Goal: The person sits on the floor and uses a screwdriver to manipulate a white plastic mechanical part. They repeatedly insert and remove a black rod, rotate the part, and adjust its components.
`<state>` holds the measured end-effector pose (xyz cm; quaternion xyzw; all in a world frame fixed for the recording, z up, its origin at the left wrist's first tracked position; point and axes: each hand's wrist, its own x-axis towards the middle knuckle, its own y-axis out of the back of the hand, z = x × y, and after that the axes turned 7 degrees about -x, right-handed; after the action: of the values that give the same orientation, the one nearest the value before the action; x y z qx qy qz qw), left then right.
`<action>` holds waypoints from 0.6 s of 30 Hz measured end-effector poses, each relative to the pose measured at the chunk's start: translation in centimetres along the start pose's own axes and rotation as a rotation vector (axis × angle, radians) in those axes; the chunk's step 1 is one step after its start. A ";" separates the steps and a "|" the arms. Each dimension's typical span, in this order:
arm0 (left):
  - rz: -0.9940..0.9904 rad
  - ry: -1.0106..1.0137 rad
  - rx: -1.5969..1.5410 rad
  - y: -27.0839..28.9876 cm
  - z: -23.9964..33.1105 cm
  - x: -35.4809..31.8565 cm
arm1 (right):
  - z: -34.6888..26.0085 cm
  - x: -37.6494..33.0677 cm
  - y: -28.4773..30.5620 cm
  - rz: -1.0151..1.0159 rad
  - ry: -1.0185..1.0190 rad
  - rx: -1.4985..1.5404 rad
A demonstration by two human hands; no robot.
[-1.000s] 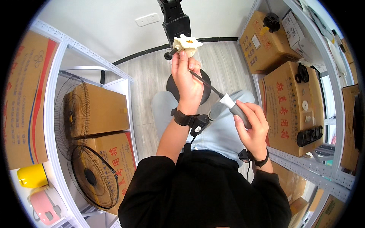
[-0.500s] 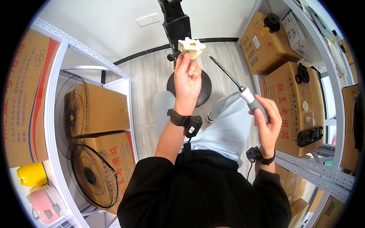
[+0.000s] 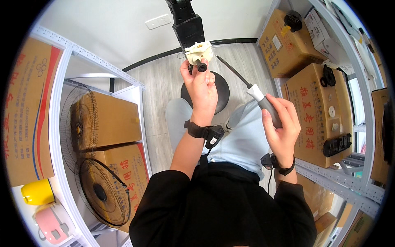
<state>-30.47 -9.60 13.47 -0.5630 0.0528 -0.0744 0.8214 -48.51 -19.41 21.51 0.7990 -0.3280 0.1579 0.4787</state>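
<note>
While gripped, cream plastic part (image 3: 199, 51), slim screwdriver (image 3: 263, 103).

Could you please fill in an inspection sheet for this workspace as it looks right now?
Surface: grey wood-look floor; no bench seen.
Job's things: cream plastic part with a black knob, held up; screwdriver, shaft pointing up toward the part, tip apart from it.
Clutter: round black base on the floor beneath the hands.
Grippers: left hand grips the part; right hand grips the screwdriver handle.
Cables: thin lead hanging from the right wrist band.
Surroundings: metal shelving with cardboard boxes, wire fan guards, a yellow container; more boxes on the right.
</note>
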 end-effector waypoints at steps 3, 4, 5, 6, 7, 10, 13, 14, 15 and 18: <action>0.004 -0.041 0.035 0.0 -0.1 -0.1 | -0.3 0.2 -0.3 0.012 0.024 -0.023; -0.001 -0.050 0.040 0.0 -0.1 -0.2 | -0.3 0.2 -0.3 0.010 0.024 -0.027; -0.006 -0.060 0.044 0.1 -0.1 -0.2 | -0.4 0.3 -0.4 0.015 0.035 -0.030; -0.012 -0.069 0.049 0.2 -0.2 -0.2 | -0.4 0.3 -0.4 0.015 0.044 -0.034; -0.023 -0.075 0.047 0.3 -0.2 -0.2 | -0.5 0.3 -0.5 0.017 0.050 -0.038; -0.048 -0.094 0.044 0.5 -0.2 -0.2 | -0.8 0.4 -0.6 0.015 0.042 -0.051; -0.050 -0.108 0.052 0.5 -0.2 -0.3 | -1.0 0.4 -0.6 0.018 0.046 -0.084; -0.050 -0.110 0.055 0.5 -0.2 -0.3 | -1.1 0.4 -0.6 0.016 0.048 -0.086; -0.050 -0.112 0.058 0.5 -0.2 -0.3 | -1.2 0.4 -0.6 0.014 0.051 -0.088; -0.054 -0.121 0.068 0.4 -0.1 -0.4 | -1.4 0.5 -0.5 0.009 0.057 -0.094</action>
<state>-30.83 -9.44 13.03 -0.5396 -0.0148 -0.0642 0.8394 -47.75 -18.23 22.10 0.7694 -0.3248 0.1670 0.5241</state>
